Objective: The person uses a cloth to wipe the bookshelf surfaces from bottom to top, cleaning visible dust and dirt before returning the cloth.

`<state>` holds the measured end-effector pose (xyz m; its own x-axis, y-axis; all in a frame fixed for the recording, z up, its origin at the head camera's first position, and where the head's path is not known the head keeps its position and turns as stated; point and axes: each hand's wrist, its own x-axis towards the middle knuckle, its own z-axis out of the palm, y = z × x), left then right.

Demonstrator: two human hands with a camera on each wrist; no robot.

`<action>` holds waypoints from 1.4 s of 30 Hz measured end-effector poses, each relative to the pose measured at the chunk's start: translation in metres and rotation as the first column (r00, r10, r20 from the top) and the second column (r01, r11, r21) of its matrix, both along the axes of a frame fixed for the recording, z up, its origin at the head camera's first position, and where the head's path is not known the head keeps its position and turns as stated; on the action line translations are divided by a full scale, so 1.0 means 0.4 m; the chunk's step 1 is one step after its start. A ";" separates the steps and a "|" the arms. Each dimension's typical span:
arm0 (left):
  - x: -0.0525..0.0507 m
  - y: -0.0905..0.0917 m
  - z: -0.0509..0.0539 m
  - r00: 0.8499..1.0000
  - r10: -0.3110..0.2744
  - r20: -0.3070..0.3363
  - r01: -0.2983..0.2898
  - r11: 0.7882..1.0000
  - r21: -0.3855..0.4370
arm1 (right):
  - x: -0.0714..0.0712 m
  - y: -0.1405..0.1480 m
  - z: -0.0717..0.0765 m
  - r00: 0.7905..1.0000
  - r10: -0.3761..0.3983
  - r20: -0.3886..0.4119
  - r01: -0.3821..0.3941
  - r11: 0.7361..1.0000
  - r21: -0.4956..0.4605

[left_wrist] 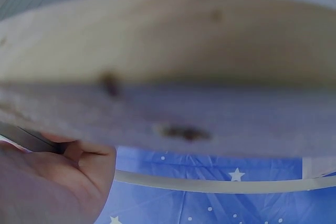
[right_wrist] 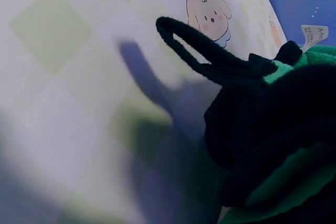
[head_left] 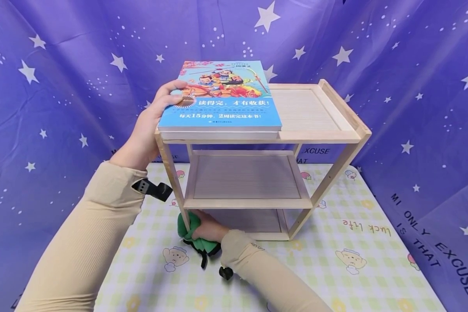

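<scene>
Green plush (head_left: 207, 248) sits in the grip of my right hand (head_left: 209, 227), thumb clamped over it, at the lower front left corner of the wooden rack (head_left: 243, 203), just over or on the tabletop (head_left: 140, 277); I cannot tell which. It looks light, soft and unlikely to break, so I judge its thick body a surer hold than the thin black loop (right_wrist: 210, 51). Higher up, my left hand (head_left: 156, 110) rests over the left edge of the blue books (head_left: 226, 116) atop the rack; whether it pinches, I cannot tell. Behind hangs a starry purple curtain (head_left: 86, 30).
</scene>
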<state>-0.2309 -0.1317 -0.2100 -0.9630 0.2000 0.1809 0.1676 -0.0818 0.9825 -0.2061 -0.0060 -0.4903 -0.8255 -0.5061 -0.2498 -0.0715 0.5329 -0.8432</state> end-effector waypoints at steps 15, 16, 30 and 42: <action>0.008 -0.003 0.003 1.000 -0.004 0.000 0.004 1.000 -0.004 | 0.018 -0.004 -0.012 0.999 -0.022 -0.029 0.021 1.000 -0.018; 0.008 -0.003 0.003 1.000 -0.005 -0.001 0.005 1.000 -0.002 | 0.021 -0.004 -0.012 0.999 -0.030 -0.032 0.030 0.999 -0.024; 0.000 0.001 -0.004 1.000 0.003 0.004 -0.003 1.000 -0.009 | 0.029 0.001 -0.005 0.992 -0.098 -0.076 0.093 0.993 -0.076; 0.003 0.001 0.001 1.000 0.008 -0.001 -0.008 1.000 -0.014 | 0.035 0.007 0.045 0.984 -0.159 -0.080 0.136 0.961 -0.242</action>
